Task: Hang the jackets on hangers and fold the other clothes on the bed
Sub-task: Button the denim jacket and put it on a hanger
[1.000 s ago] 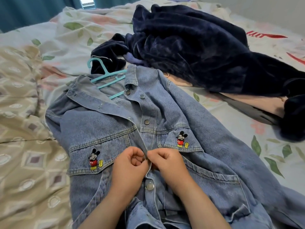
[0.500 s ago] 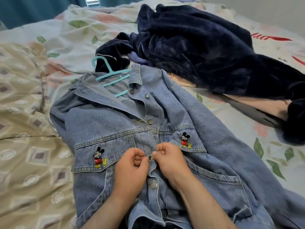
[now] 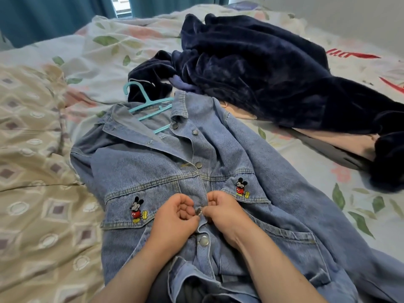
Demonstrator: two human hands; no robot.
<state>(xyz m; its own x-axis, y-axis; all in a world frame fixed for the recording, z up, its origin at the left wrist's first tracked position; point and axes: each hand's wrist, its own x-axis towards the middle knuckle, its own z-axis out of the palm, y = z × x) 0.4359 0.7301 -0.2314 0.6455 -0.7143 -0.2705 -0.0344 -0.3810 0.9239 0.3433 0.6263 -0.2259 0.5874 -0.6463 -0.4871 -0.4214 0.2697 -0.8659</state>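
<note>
The bed [image 3: 310, 165], spread with a white leaf-and-flower sheet, fills the view, and a beige diamond-patterned quilt [image 3: 32, 193] lies over its left side. The blue denim jacket [image 3: 142, 167] lies flat in the middle of the bed, front side up. Its long axis runs away from the person: the collar is at the far end, tipped a little to the left, and the hem is at the near edge of the view. The upper placket is open and the collar is spread. Each chest pocket flap carries an embroidered cartoon-mouse patch [image 3: 137, 209].

A dark navy velvety garment [image 3: 262, 68] lies crumpled beyond the jacket's right shoulder, touching it near the collar. A turquoise plastic hanger [image 3: 148, 103] sits inside the jacket's neck, its hook pointing away and to the left.

Both hands meet on the placket at chest height. The left hand [image 3: 172, 217] has a curled grip pinching the left placket edge. The right hand [image 3: 225, 211] has its grip clamped on the opposite edge. A round metal button [image 3: 198, 211] shows between their fingertips.
</note>
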